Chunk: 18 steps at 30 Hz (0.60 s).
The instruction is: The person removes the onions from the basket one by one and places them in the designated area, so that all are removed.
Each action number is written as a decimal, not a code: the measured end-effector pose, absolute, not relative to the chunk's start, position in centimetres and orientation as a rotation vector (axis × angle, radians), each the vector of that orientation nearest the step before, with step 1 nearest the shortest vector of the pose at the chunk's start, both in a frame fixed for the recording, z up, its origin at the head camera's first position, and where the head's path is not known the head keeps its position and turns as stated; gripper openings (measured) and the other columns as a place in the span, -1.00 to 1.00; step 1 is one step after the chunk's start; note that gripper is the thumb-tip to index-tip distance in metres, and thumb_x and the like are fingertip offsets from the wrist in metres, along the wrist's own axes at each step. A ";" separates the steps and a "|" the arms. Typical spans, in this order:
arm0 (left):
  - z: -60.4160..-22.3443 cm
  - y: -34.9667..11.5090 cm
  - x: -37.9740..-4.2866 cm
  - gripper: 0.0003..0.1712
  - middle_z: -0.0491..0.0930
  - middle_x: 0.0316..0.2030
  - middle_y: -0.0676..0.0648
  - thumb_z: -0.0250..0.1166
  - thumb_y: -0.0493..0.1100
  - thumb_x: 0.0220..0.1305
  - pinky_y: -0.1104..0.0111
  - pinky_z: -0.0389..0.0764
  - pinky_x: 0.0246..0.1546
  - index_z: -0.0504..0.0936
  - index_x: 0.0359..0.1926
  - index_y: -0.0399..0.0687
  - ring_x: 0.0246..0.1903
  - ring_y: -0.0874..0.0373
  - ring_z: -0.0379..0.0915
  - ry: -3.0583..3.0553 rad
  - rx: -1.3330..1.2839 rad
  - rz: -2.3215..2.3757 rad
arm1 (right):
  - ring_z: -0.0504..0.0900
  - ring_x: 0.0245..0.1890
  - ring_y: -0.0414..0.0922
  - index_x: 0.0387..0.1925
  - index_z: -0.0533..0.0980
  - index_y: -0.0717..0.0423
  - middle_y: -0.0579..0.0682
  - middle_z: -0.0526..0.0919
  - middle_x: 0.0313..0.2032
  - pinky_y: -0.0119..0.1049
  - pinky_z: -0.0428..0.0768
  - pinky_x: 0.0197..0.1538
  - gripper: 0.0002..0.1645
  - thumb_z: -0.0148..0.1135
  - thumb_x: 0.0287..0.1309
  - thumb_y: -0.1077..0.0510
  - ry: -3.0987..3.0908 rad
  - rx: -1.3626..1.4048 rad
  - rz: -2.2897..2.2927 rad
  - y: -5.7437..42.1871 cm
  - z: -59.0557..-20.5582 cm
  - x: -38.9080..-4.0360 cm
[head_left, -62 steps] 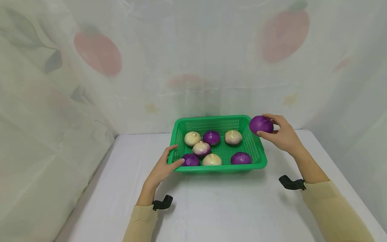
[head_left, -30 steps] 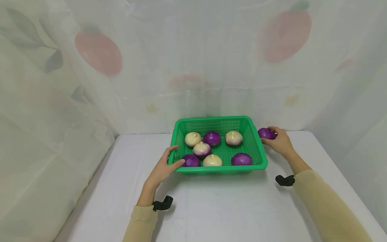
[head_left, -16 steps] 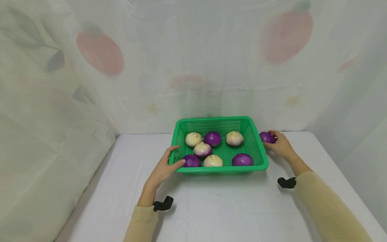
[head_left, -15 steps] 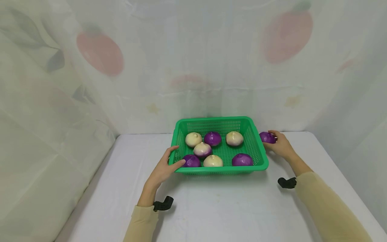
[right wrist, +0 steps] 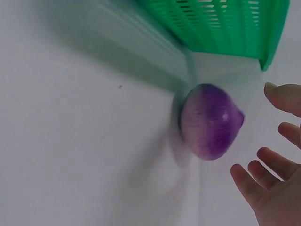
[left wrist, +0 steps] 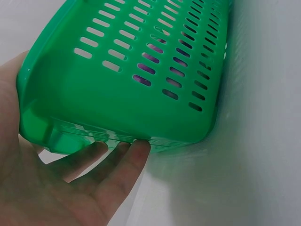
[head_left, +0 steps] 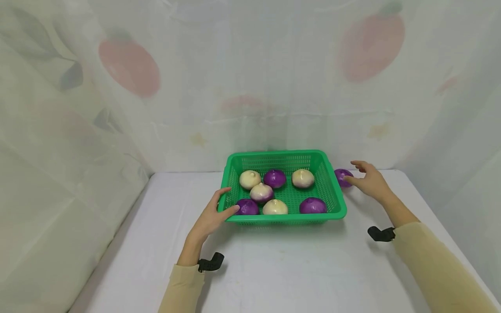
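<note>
In the head view my left hand [head_left: 210,217] grips the left front corner of a green plastic basket [head_left: 282,217], thumb over the rim. The left wrist view has its fingers [left wrist: 127,162] against the outer wall. Inside the basket lie several glossy onions, among them a purple onion [head_left: 313,205] at front right and a whitish onion [head_left: 302,178] behind it. One purple onion [head_left: 343,177] rests on the table just outside the basket's right side. My right hand [head_left: 372,182] is beside it with fingers spread; the right wrist view has a gap between them and the onion [right wrist: 209,122].
A white cloth covers the table [head_left: 282,269]. Behind it hangs a pale curtain [head_left: 274,87] with a faded fruit print, and sheets hang at both sides. Each wrist carries a small black camera mount [head_left: 211,262].
My right hand lowered the purple onion to the table at the basket's right, released it, and drew slightly back. My left hand stays on the basket.
</note>
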State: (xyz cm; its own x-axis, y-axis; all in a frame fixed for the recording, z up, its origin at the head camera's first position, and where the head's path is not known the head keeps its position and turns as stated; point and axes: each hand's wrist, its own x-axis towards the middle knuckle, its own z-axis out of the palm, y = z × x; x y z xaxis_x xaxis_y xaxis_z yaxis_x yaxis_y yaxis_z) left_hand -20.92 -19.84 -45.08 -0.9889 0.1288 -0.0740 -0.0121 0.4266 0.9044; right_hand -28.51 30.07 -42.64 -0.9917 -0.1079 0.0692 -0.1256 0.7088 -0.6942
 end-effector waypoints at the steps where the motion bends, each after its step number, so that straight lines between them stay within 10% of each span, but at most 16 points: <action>1: -45.1 -19.8 -20.9 -0.15 0.14 0.51 -0.11 0.40 0.23 0.28 -0.21 0.19 0.35 0.18 0.49 0.44 0.43 -0.13 0.14 2.536 0.103 1.614 | 0.19 0.38 0.44 0.49 0.16 0.32 0.48 0.24 0.39 0.41 0.28 0.26 -0.04 0.30 0.35 -0.14 -2.875 0.200 1.178 30.0 -42.3 -28.4; 18: -45.1 -19.8 -20.8 -0.17 0.16 0.49 -0.12 0.40 0.22 0.28 -0.20 0.20 0.35 0.20 0.47 0.45 0.41 -0.13 0.17 2.517 0.099 1.640 | 0.30 0.36 0.35 0.49 0.23 0.20 0.29 0.26 0.44 0.30 0.38 0.27 -0.14 0.32 0.35 -0.07 -2.728 0.386 1.376 26.5 -37.1 -26.0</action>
